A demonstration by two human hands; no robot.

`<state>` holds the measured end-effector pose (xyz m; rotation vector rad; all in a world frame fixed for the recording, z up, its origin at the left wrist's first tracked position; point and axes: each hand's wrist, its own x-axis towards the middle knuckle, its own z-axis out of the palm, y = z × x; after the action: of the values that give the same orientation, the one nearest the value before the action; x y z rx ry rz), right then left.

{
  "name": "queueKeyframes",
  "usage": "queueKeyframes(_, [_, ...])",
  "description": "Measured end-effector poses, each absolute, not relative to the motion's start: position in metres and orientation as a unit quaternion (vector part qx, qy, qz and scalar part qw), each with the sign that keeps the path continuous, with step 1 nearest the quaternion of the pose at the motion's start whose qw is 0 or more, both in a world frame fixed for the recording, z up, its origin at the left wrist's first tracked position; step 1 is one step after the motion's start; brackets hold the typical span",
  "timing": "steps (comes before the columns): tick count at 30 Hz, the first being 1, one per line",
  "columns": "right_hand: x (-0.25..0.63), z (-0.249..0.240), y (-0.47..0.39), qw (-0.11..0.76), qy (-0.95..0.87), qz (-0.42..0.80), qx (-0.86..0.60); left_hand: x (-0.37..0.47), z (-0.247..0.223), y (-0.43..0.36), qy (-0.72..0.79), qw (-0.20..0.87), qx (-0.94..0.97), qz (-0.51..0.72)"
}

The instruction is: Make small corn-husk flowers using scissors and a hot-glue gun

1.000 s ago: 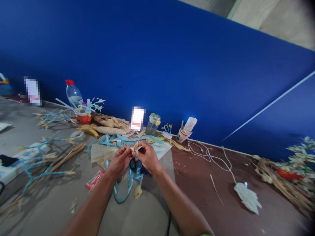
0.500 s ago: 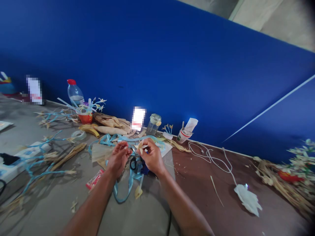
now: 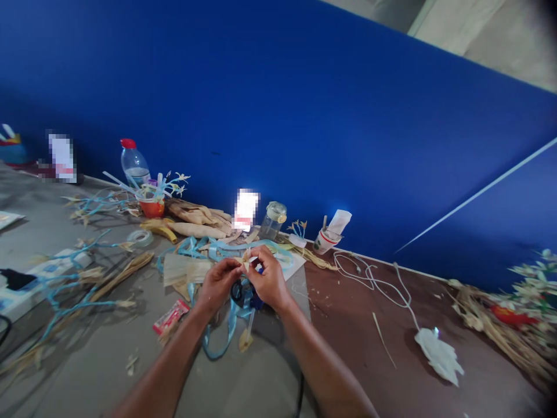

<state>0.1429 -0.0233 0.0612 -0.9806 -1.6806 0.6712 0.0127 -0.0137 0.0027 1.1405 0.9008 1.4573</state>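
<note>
A small cream flower (image 3: 245, 262) with pointed petals, which looks made of dry husk, is between my fingertips. My right hand (image 3: 266, 277) pinches it from the right. My left hand (image 3: 219, 281) has thumb and forefinger closed on its left petal. Beneath my hands lie scissors (image 3: 236, 291) with black handles, partly hidden, and a dark blue object I cannot make out. Light blue ribbon (image 3: 217, 351) loops on the table below them. A thin pale stick with a yellowish husk piece (image 3: 246, 341) at its end lies nearby.
Blue-stemmed husk flower branches (image 3: 56, 302) spread at left. Along the blue partition stand a red-capped bottle (image 3: 136, 165), a red cup (image 3: 152, 208), a lit phone (image 3: 246, 210), a glass jar (image 3: 273, 222) and a white cup (image 3: 325, 241). A white cable (image 3: 369, 276) curls across the brown surface.
My left hand has moved right and its fingers have closed on the flower, where before they were apart from it. My right hand stays in nearly the same place, holding the flower.
</note>
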Motion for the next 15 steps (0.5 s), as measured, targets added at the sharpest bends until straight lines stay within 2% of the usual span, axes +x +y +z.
queueKeyframes(3, [0.141, 0.061, -0.024, 0.518, -0.697, 0.302, -0.394, 0.013, 0.005, -0.015, 0.351, 0.512, 0.496, 0.607])
queueKeyframes(8, [0.141, 0.062, -0.025, 0.506, -0.702, 0.32, -0.386, 0.014, 0.003, -0.013, 0.339, 0.437, 0.528, 0.645])
queueKeyframes(11, [0.147, 0.063, -0.022, 0.478, -0.71, 0.334, -0.395, 0.014, -0.003, -0.012, 0.356, 0.427, 0.523, 0.646])
queueKeyframes(15, [0.163, 0.066, -0.014, 0.438, -0.661, 0.44, -0.422, 0.012, -0.008, -0.013, 0.416, 0.338, 0.552, 0.639])
